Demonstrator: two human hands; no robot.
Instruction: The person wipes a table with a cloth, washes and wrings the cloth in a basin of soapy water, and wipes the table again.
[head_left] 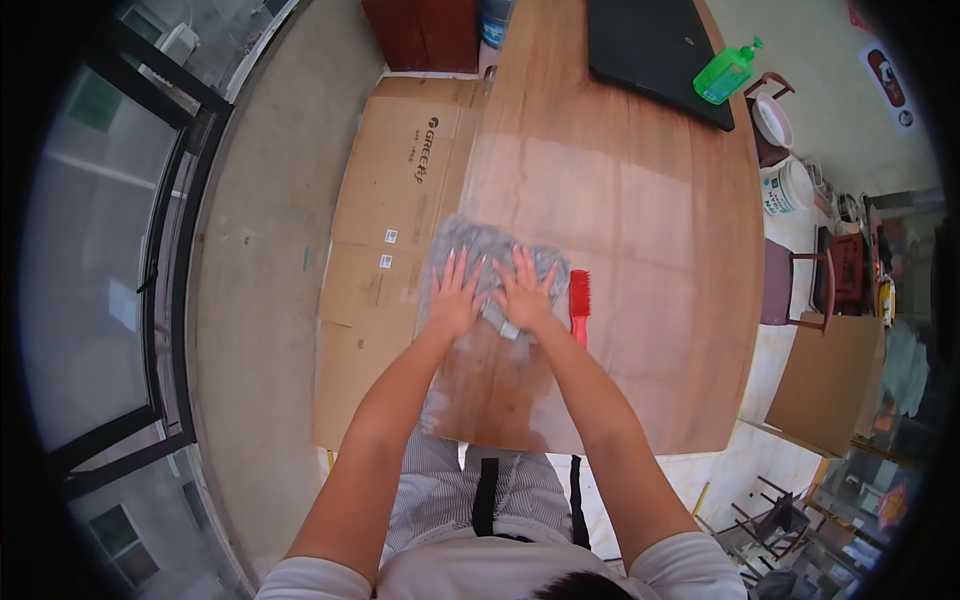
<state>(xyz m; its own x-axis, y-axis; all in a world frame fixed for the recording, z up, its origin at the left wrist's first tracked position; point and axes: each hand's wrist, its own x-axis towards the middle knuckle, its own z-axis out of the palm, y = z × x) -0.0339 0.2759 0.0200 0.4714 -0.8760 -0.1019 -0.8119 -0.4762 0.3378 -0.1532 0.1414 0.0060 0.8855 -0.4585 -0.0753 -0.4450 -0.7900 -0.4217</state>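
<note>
A grey, fluffy cloth lies spread at the left edge of the wooden table, with a small pale tag showing near its lower side. My left hand rests flat on it, fingers spread. Beside it, my right hand also presses flat on the cloth with fingers apart, the two thumbs close together. Just right of my right hand, a red brush lies on the table, bristles facing right; its handle is partly hidden by my forearm.
A black flat panel and a green pump bottle stand at the table's far end. A flattened cardboard box lies along the left side. Chairs and a white bucket are on the right.
</note>
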